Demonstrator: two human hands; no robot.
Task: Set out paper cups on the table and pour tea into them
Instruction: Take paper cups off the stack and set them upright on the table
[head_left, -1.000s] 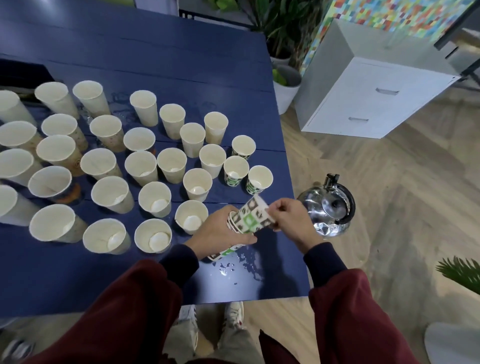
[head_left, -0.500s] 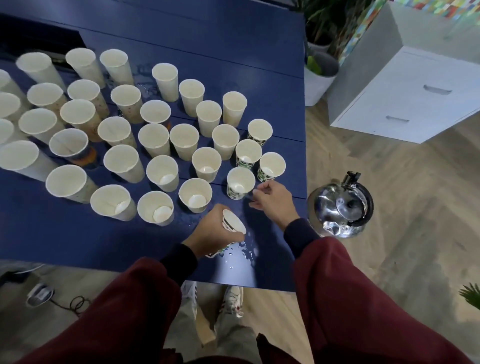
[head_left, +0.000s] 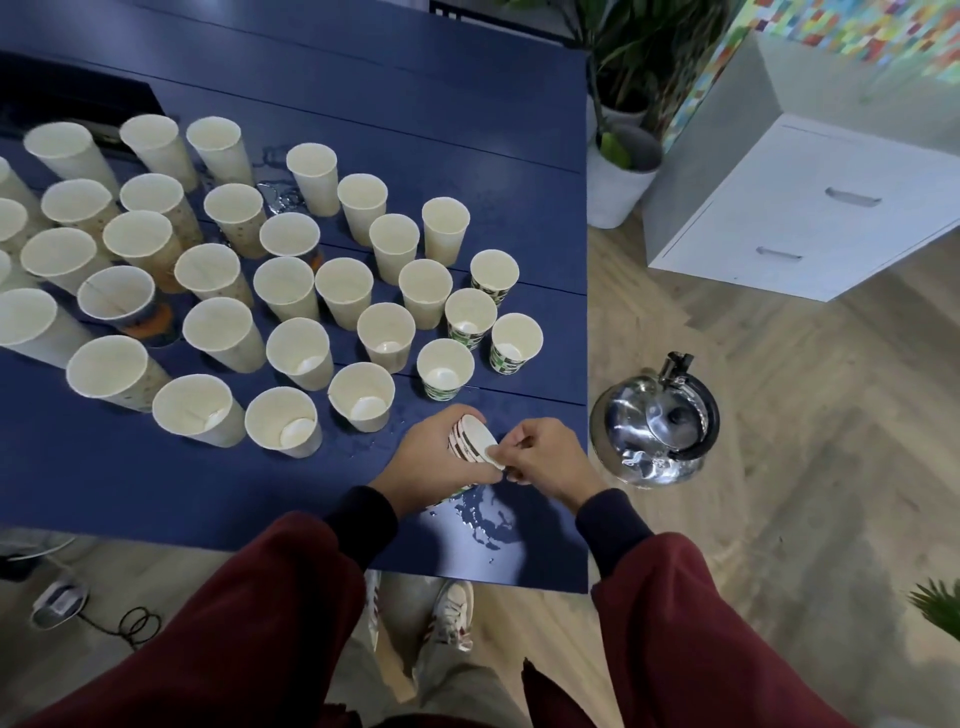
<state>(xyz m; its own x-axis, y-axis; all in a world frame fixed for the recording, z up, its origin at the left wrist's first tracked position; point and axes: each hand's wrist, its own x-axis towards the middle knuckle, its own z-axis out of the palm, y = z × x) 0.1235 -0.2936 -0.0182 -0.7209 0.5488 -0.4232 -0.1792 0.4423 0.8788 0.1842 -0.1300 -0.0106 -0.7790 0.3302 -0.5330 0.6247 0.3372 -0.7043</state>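
Note:
Several white paper cups stand upright in rows on the blue table (head_left: 156, 493); the nearest right ones, such as a patterned cup (head_left: 445, 370), carry a green and black print. My left hand (head_left: 434, 465) grips a stack of nested patterned cups (head_left: 470, 441) lying tilted above the table's near right corner. My right hand (head_left: 543, 457) pinches the rim of the outermost cup of that stack. A shiny steel kettle (head_left: 655, 422) sits on the floor just right of the table.
Spilled droplets (head_left: 485, 517) wet the table under my hands. A white drawer cabinet (head_left: 810, 208) and a potted plant (head_left: 621, 171) stand at the far right. Cables (head_left: 135, 623) lie on the wooden floor at the lower left.
My right hand set a patterned cup down in the front right row, then came back to the stack in my left hand and now pinches its top cup.

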